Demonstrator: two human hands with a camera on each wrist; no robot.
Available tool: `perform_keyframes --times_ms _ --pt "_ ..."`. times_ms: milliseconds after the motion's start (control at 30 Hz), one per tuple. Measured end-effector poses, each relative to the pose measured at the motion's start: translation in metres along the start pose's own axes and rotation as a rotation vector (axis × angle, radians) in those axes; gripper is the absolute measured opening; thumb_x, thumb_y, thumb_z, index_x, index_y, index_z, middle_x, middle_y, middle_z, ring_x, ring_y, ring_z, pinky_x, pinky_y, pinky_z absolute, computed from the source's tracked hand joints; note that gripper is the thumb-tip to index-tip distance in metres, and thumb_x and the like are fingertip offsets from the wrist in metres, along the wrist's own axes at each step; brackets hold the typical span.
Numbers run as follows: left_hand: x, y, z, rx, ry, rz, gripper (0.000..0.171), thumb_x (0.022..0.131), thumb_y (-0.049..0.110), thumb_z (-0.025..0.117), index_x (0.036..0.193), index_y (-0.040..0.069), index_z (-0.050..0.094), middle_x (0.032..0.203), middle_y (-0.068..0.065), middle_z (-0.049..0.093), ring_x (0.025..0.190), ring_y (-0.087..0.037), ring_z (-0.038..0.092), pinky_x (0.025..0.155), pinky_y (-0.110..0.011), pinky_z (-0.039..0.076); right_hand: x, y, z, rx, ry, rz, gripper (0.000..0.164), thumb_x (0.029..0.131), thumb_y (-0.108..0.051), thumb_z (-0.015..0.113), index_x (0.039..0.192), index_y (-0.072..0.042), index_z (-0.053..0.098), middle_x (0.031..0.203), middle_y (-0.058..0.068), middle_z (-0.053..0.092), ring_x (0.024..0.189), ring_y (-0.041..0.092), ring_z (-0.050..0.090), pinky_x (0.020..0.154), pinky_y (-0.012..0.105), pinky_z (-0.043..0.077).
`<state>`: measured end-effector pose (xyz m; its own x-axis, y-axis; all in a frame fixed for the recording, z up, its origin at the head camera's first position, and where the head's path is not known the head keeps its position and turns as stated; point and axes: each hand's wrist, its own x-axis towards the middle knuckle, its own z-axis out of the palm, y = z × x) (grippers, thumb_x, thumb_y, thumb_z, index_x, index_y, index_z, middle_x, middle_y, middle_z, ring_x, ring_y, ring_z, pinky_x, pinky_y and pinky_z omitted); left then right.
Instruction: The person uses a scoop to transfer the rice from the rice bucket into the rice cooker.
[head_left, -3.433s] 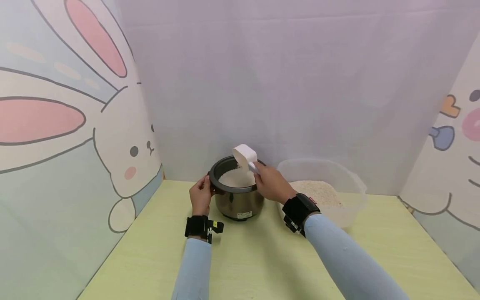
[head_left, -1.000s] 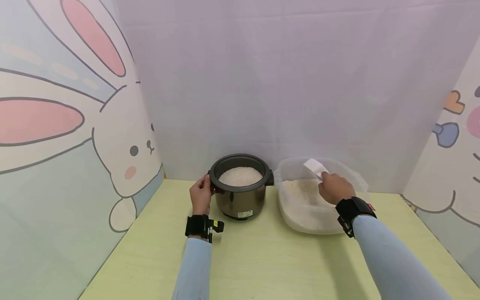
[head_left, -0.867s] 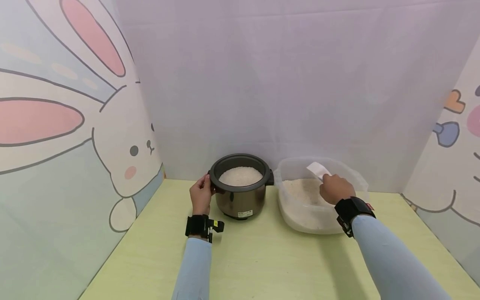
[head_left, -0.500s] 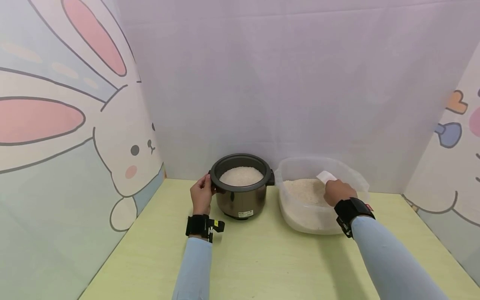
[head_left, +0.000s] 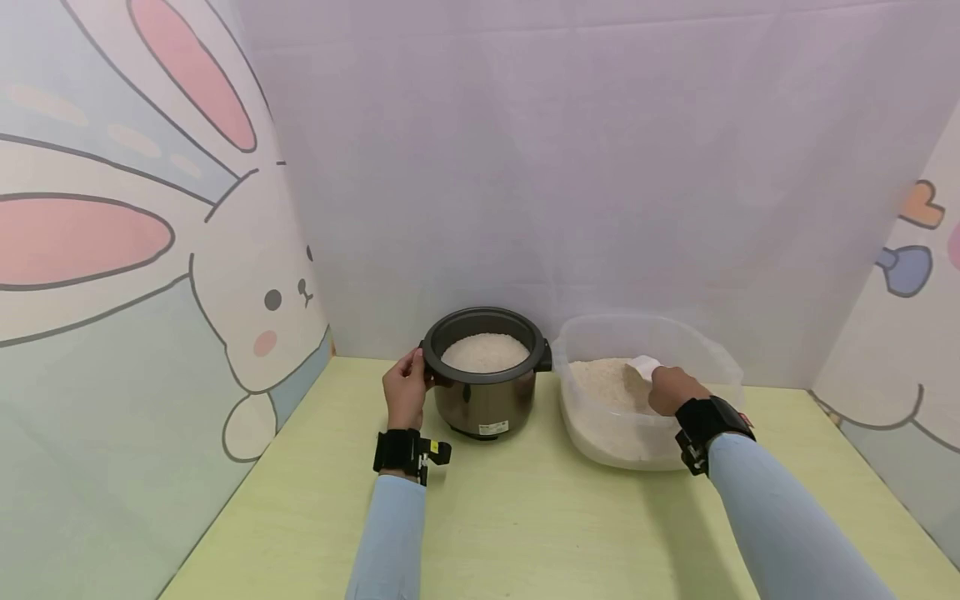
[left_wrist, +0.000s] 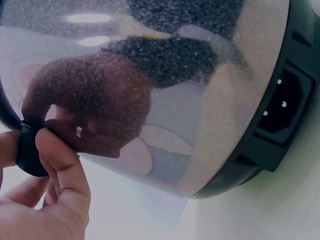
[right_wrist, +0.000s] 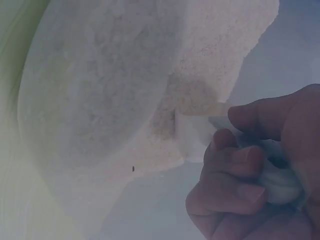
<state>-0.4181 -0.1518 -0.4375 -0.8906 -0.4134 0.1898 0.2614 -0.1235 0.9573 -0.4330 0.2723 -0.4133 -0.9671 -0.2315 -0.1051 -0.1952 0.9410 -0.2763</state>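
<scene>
A rice cooker [head_left: 480,404] with a dark rim stands near the back wall, white rice [head_left: 486,353] heaped inside it. My left hand [head_left: 405,390] pinches the cooker's black side handle [left_wrist: 31,152] between thumb and fingers. To the right sits a translucent plastic tub [head_left: 637,446] partly filled with rice [head_left: 603,379]. My right hand [head_left: 672,392] reaches into the tub and grips the handle of a white measuring scoop [head_left: 643,367]. In the right wrist view the cup of the scoop [right_wrist: 192,135] lies against the rice; its far side is hidden.
A pale yellow-green table [head_left: 517,517] bears both containers. A plain light curtain [head_left: 570,167] hangs behind, with cartoon-printed side panels [head_left: 247,333] left and right. The cooker's power socket [left_wrist: 282,107] faces the left wrist camera.
My right hand has moved from above the cooker, where the scoop was tipped, over to the tub, and the scoop has lowered into the rice. My left hand stays on the handle.
</scene>
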Motion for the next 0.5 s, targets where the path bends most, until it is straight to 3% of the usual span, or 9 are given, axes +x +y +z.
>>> perform_keyframes --times_ms 100,233,333,500 --pt "0.002 -0.004 0.001 -0.011 0.005 -0.004 0.032 0.088 0.031 0.057 0.112 0.011 0.063 0.094 -0.013 0.057 0.078 -0.02 0.063 0.065 -0.03 0.055 -0.002 -0.001 -0.002 -0.001 -0.013 -0.001 0.014 0.083 0.001 0.039 0.084 0.001 0.052 0.063 0.007 0.042 0.054 0.019 0.036 0.05 0.031 0.03" --pt "0.0 0.0 0.002 -0.006 0.001 0.01 0.032 0.088 0.029 0.056 0.113 0.009 0.063 0.095 -0.014 0.057 0.077 -0.019 0.063 0.065 -0.029 0.055 -0.009 -0.009 -0.008 -0.001 -0.03 -0.07 0.014 0.085 -0.002 0.042 0.088 0.003 0.055 0.07 0.009 0.048 0.059 0.02 0.04 0.055 0.033 0.031" --pt "-0.004 0.007 0.003 0.012 -0.008 0.018 0.032 0.09 0.027 0.055 0.114 0.007 0.061 0.095 -0.014 0.057 0.077 -0.019 0.063 0.066 -0.031 0.055 -0.014 -0.016 -0.012 0.026 -0.049 -0.14 0.014 0.089 -0.006 0.043 0.082 0.0 0.054 0.068 0.006 0.046 0.057 0.018 0.038 0.055 0.032 0.03" --pt "-0.009 0.015 0.004 0.028 -0.016 0.022 0.031 0.091 0.024 0.053 0.114 0.005 0.06 0.094 -0.014 0.056 0.076 -0.018 0.063 0.068 -0.034 0.055 -0.017 -0.023 -0.014 0.075 -0.058 -0.177 0.021 0.091 -0.008 0.043 0.07 -0.008 0.045 0.061 0.002 0.036 0.052 0.014 0.031 0.052 0.028 0.026"
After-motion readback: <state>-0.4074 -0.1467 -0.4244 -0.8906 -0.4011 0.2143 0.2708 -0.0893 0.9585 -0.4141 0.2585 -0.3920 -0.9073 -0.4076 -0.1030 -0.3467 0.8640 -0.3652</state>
